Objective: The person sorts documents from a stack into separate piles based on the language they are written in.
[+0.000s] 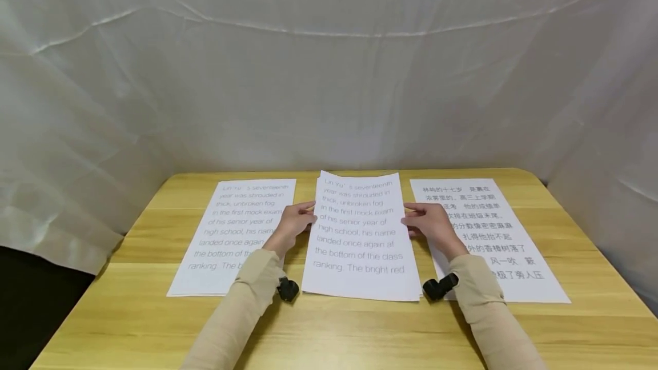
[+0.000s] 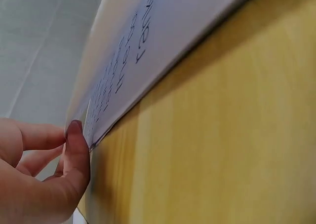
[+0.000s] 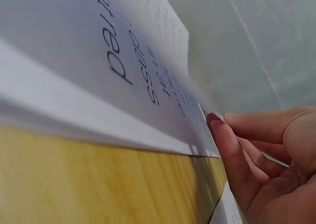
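Head view: the middle sheet (image 1: 358,237) is white, English-printed, its top curved.

Right sheet (image 1: 509,244) partly behind right grip (image 1: 430,226)

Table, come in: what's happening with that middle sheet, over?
Left hand, right hand: each pinching one side of middle sheet. Sheet's side edges raised. Nothing visible blocking; left page and right page alongside.

Beige sleeves (image 1: 231,318), small black wrist cameras (image 1: 288,289)
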`<state>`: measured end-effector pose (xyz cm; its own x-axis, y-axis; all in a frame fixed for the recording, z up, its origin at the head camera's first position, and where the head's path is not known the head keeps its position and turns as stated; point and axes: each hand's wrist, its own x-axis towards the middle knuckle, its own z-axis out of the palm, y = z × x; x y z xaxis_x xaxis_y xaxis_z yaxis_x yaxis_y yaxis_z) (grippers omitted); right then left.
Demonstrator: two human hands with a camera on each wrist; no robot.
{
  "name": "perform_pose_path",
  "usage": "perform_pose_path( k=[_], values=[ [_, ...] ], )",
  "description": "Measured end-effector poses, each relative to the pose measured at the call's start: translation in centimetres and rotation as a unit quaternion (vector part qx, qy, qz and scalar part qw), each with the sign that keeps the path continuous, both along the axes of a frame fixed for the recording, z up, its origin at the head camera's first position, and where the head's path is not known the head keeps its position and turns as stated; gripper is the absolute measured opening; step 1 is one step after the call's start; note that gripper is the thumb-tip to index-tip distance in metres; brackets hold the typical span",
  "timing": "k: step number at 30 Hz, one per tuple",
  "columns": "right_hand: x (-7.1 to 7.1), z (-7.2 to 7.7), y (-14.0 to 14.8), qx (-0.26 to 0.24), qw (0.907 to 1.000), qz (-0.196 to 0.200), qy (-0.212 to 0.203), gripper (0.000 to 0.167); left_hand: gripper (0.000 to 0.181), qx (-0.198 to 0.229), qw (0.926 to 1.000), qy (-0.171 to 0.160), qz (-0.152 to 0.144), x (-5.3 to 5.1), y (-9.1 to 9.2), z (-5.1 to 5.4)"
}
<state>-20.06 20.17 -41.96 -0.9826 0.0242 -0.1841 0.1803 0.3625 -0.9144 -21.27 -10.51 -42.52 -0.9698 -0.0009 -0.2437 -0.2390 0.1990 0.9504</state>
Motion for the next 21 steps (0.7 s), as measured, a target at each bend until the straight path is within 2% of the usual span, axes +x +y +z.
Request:
perform_pose_path(
  k=[6,11,21],
  values=[
    [0.02,0.13,-0.17,-0.015,0.9998,-0.001,-0.009,0.05,0.045,0.003,1.0,0.001,0.002,-0.05,-0.39,-0.1],
    [0.12,0.23,0.07,-0.038,0.9991,-0.009,-0.018,0.051,0.046,0.011,0.9999,-0.01,0.007,0.06,-0.5,-0.11],
    [0.41,0.32,0.42,-0.067,0.9974,-0.018,-0.021,0.051,0.047,0.043,0.9989,-0.015,0.01,0.47,-0.76,0.1]
  ],
)
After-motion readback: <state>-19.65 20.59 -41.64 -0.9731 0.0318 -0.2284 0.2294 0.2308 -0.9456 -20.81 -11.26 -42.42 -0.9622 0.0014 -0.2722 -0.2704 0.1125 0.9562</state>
